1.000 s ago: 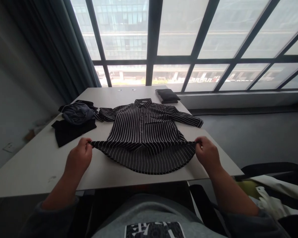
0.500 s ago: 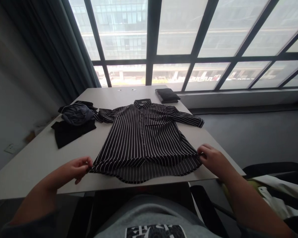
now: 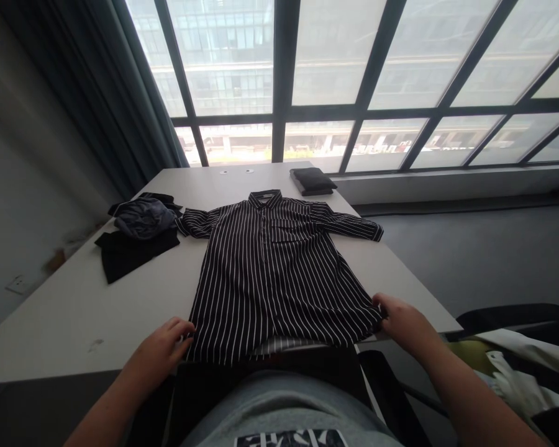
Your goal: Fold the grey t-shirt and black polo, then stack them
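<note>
A black shirt with white stripes (image 3: 265, 273) lies front up on the white table (image 3: 135, 310), its collar toward the window and its sleeves spread to both sides. Its hem reaches the table's near edge, where a strip of the inner back shows below the front. At the lower left side of the shirt, my left hand (image 3: 165, 341) has its fingers closed on the fabric's edge. My right hand (image 3: 403, 316) pinches the hem's right corner. The fingertips of both hands are partly hidden by cloth.
Dark crumpled clothes (image 3: 144, 217) lie on the table's left, over a black garment (image 3: 135, 251). A folded dark stack (image 3: 313, 180) sits at the far right corner. Beside the table's right end, a chair (image 3: 517, 316) holds light-coloured cloth.
The shirt's front hem has come down toward me, covering most of the inner back. My left hand moved right and nearer, narrowing the hem; my right hand moved slightly nearer.
</note>
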A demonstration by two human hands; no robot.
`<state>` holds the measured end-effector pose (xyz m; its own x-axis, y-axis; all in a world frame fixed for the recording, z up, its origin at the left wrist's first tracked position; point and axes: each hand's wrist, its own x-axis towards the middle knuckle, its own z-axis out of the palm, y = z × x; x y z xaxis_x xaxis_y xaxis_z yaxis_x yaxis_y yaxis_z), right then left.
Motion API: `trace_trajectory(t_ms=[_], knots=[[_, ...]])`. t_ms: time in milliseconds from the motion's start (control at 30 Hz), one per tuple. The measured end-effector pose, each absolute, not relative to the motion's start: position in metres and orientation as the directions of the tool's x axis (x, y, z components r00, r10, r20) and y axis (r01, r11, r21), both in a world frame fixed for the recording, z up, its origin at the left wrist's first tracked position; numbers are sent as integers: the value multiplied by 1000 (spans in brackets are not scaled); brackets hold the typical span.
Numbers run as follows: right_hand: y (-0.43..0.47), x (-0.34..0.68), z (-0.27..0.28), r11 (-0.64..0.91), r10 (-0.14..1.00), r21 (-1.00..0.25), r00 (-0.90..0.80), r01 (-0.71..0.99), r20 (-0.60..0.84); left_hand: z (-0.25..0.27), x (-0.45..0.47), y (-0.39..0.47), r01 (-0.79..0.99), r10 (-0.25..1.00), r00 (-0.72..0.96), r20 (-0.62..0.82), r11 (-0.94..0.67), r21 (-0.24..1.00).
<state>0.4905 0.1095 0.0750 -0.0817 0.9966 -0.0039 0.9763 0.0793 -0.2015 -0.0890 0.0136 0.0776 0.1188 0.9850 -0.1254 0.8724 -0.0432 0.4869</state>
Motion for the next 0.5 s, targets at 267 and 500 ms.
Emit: trace_trajectory(t_ms=[267, 500], knots=[[124, 494, 109, 197, 929, -310, -278, 930, -245, 97, -95, 12, 896, 940, 237, -248, -112, 430], [147, 478, 163, 273, 949, -326, -310, 905, -66, 162, -114, 46, 863, 993, 114, 12, -105, 495]])
